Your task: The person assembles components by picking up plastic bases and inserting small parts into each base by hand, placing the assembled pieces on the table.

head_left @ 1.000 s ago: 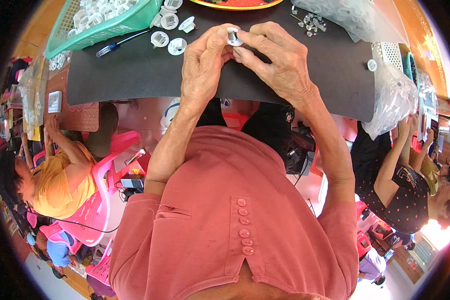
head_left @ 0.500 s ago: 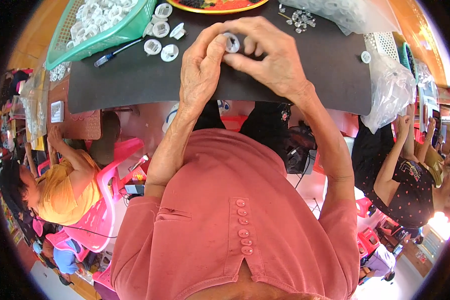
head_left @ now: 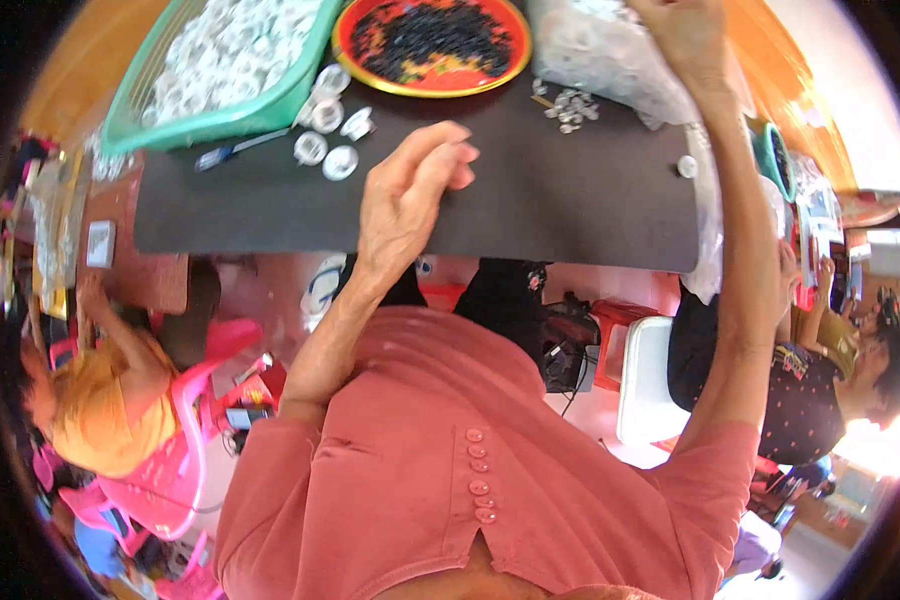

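1. The left hand [head_left: 402,200] is over the mat [head_left: 540,200], its fingers curled in toward the thumb; whether anything is pinched there, I cannot tell. A small piece could slip out if that curl loosens.
2. The right hand [head_left: 682,40] is at the top edge, over the bag [head_left: 600,65] of pale parts. Its fingertips are cut off and blurred, so their spread and any hold cannot be told.
3. The bag lies at the mat's far right, beside the bowl [head_left: 440,92] of black bits; a tug on its film could spill parts.
4. Clear bits [head_left: 572,108] lie loose just below the bag, so its sagging edge could scatter them.
5. White caps [head_left: 340,162] sit near the left hand; a careless wrist could knock them.
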`<state>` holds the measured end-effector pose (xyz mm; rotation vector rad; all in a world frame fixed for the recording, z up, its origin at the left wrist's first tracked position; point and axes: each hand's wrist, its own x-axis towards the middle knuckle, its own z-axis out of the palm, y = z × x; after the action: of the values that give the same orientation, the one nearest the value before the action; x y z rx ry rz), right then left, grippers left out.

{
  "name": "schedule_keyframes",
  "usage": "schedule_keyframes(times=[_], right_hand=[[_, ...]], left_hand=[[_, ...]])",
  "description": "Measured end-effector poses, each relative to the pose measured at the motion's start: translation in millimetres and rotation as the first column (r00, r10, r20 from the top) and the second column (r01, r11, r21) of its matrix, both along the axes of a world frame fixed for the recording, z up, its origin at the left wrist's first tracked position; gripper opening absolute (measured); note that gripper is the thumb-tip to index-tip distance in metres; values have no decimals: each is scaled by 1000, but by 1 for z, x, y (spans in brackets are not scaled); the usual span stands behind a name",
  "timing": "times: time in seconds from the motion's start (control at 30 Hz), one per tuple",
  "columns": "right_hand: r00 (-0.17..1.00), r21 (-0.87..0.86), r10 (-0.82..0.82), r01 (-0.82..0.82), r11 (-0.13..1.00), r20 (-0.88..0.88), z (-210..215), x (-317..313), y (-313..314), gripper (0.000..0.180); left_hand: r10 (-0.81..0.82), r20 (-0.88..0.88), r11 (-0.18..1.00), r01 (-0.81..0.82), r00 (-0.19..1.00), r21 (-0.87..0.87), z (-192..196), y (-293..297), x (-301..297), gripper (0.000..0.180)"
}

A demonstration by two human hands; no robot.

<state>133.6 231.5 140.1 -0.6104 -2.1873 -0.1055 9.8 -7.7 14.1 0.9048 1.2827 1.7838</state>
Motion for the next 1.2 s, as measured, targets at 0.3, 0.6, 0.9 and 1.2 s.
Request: schedule_keyframes(times=[0.3, 0.6, 0.9, 1.2], right_hand=[[831, -328, 555, -513, 793, 42, -79, -68, -106, 22], [798, -343, 598, -583, 737, -72, -129, -89, -111, 11], [819, -452, 451, -573, 684, -356, -114, -39, -130, 20], [726, -575, 387, -687, 445, -568, -124, -18, -125, 16]], left_hand=[[-50, -146, 991, 67, 988, 114, 12, -23, -11, 18], [33, -57, 999, -32, 998, 31, 1, -33, -24, 18], [-58, 378, 994, 18, 924, 109, -7, -6, -24, 34], [-148, 423, 985, 95, 894, 143, -8, 20, -15, 28]])
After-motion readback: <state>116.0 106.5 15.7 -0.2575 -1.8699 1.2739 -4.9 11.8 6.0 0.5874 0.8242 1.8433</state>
